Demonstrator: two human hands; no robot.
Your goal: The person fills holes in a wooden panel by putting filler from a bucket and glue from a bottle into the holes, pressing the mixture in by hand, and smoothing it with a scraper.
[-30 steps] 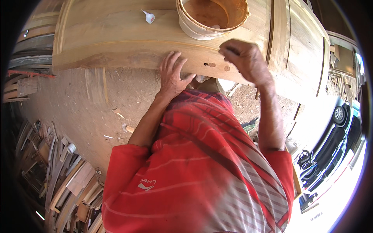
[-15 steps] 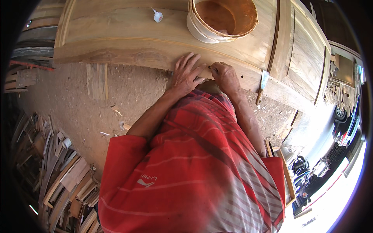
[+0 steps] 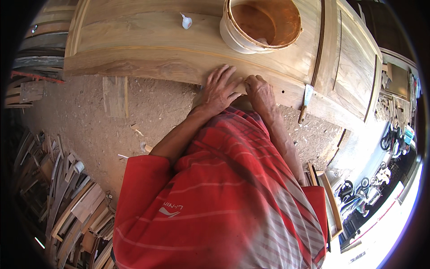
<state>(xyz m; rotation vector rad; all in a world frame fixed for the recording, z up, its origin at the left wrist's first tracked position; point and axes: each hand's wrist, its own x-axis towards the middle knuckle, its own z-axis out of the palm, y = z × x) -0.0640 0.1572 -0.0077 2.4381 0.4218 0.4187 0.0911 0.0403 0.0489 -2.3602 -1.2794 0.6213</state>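
Wood grain runs under both hands: the left hand (image 3: 220,89) lies flat with fingers spread on the near edge of a pale wooden door panel (image 3: 148,42), the right hand (image 3: 260,92) curled beside it, its grip hidden. One panel, its long axis running left to right, carries one round wooden bucket (image 3: 264,24), one putty knife (image 3: 306,101) and one small white scrap (image 3: 186,21)

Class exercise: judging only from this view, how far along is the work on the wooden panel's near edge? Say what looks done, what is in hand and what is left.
Done: the wooden door panel looks assembled and lies flat. In hand: left hand spread on its near edge, right hand curled beside it; what it grips is hidden. Left: cannot tell; the putty knife leans unused, the round wooden container sits on top.
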